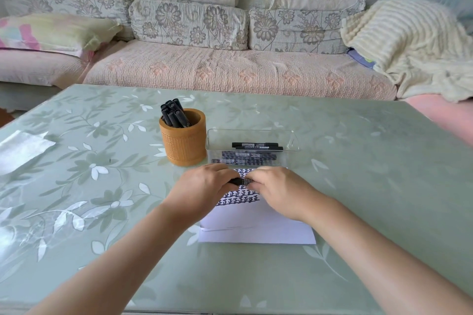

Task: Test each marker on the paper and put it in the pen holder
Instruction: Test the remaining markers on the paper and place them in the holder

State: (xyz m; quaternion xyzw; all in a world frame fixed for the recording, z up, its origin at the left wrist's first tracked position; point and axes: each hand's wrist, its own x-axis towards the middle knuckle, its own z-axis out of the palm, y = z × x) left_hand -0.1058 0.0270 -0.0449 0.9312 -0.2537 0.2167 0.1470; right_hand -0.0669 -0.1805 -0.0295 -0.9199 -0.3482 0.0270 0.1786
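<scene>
Both hands (pixel 204 186) apparently grip one marker (pixel 242 181) above paper (pixel 256 233).

- The scene is lit brightly and evenly by soft daylight; the source itself cannot be placed.
- A pale sheen is spread over the glossy bench (pixel 358 161), strongest at its left side and near edge.
- Only faint, soft shadows are cast beneath the forearms and beside the pen holder (pixel 183 140).
- Straight lines are bowed by the wide lens, and the sofa (pixel 230 69) is curved toward the corners.
- Slight softness is seen at the frame edges and on the hands.
</scene>
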